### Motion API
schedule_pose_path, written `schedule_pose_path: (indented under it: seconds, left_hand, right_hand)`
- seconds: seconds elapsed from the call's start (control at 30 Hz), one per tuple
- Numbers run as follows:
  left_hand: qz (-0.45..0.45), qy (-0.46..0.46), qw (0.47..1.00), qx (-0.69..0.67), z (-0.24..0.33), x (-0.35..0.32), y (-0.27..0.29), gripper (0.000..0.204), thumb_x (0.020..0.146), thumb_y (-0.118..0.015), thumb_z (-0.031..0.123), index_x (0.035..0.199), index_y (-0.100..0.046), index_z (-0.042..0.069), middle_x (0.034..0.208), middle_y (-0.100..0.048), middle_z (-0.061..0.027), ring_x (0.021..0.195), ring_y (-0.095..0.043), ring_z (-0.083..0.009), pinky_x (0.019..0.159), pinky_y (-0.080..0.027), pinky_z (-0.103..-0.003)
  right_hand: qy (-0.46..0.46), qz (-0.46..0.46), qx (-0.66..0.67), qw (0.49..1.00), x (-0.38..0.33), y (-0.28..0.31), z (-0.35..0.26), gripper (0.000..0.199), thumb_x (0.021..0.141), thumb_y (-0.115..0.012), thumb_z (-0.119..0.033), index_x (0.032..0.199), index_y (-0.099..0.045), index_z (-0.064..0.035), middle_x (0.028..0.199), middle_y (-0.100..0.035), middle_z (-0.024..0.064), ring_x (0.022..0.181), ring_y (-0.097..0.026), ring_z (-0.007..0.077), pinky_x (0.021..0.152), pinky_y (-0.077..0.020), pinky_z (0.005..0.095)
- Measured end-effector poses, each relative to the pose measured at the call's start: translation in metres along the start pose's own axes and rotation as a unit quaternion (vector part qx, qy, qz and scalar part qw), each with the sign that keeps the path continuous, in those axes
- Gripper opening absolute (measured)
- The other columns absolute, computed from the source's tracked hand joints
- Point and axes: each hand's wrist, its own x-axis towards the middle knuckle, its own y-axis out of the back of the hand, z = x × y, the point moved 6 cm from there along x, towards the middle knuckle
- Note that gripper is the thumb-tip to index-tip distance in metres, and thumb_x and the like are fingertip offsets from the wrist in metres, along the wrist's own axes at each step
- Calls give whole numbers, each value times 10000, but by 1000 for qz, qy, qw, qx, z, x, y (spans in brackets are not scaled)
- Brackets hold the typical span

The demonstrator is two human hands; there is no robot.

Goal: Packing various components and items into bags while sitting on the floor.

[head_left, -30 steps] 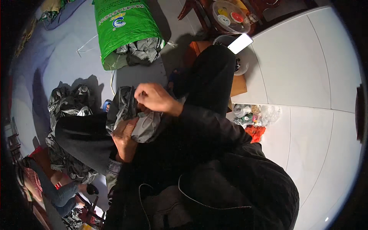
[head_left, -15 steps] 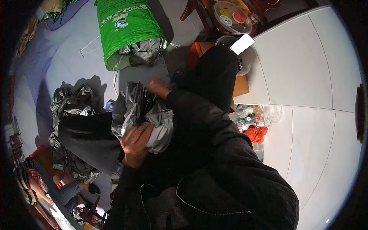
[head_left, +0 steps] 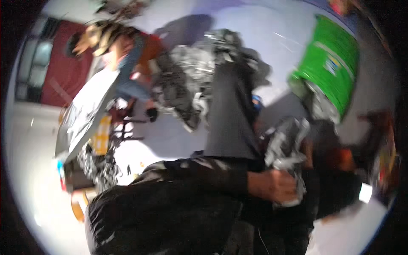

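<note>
A crumpled bundle of silvery-grey plastic sheeting lies over my lap, right of the middle. My left hand reaches in from the left in a dark sleeve, its fingers closed on the near end of the bundle. Only a blurred piece of my right hand shows at the bundle's right side, and its fingers cannot be made out. Beyond the bundle lies a green printed sack with more grey plastic at its mouth.
A heap of grey plastic lies on the floor beyond my dark-trousered leg. Farther left, another person sits by a pale-topped table. A white phone-like rectangle is at the right.
My view has swung to the left, so the sack and bundle now appear farther right, and the other person and table show more fully. My left hand stays on the bundle; the picture is blurred.
</note>
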Motion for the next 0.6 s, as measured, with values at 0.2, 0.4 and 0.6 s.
schedule_pose_path:
  seconds: [0.2, 0.4, 0.6]
  left_hand:
    - [113, 26, 993, -21, 9, 6, -9, 249, 709, -669, 178, 933, -625, 79, 765, -532, -15, 675, -553, -169, 551, -486, -334]
    - [105, 42, 994, 1, 11, 6, -19, 81, 758, -640, 163, 793, -596, 106, 730, -553, -29, 696, -576, -219, 587, -479, -364]
    - [66, 48, 996, -42, 12, 9, -20, 74, 769, -632, 165, 785, -593, 104, 721, -562, -33, 690, -576, -228, 596, -479, -363]
  right_hand:
    - [60, -17, 88, 994, -60, 5, -52, 182, 926, -535, -248, 877, -638, -106, 920, -611, 106, 874, -573, 253, 783, -434, 406]
    - [22, -6, 128, 991, -123, 59, -12, 193, 936, -530, -261, 929, -631, -97, 950, -613, 107, 907, -567, 250, 804, -430, 395]
    - [-32, 10, 162, 986, -169, 127, 28, 214, 946, -524, -274, 982, -624, -87, 981, -614, 108, 940, -562, 246, 826, -426, 383]
